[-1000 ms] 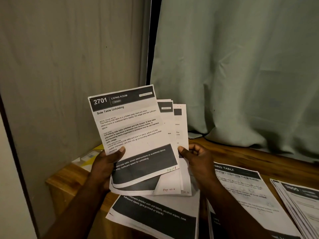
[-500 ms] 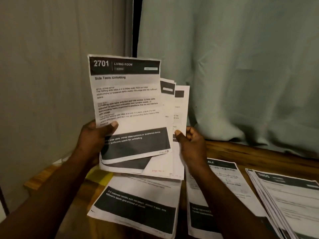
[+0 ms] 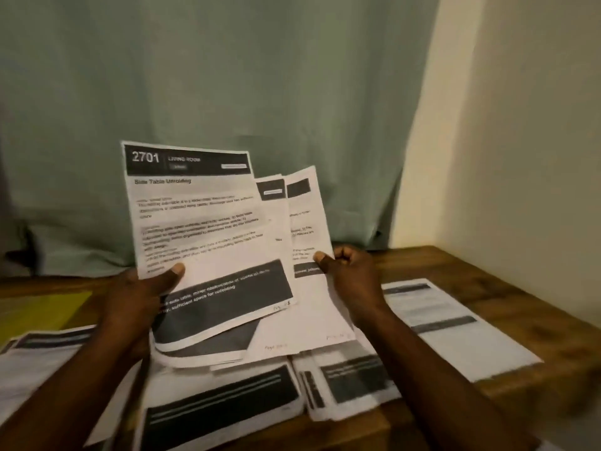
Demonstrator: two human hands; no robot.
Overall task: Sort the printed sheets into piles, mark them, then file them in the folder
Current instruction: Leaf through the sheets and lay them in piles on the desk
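Sorting is the step in hand: the fanned sheets (image 3: 208,229) are held up at centre frame, above the table (image 3: 471,278). The left hand (image 3: 143,297) has its grip clamped on the fan's lower left, thumb over the front page; the right hand (image 3: 351,271) pinches the rear sheet's right edge. Next, I judge, one sheet must be drawn off and laid on a matching pile (image 3: 221,402). Piles crowd the lower frame; bare wood shows only at right, along the table's edge by the wall (image 3: 520,125)
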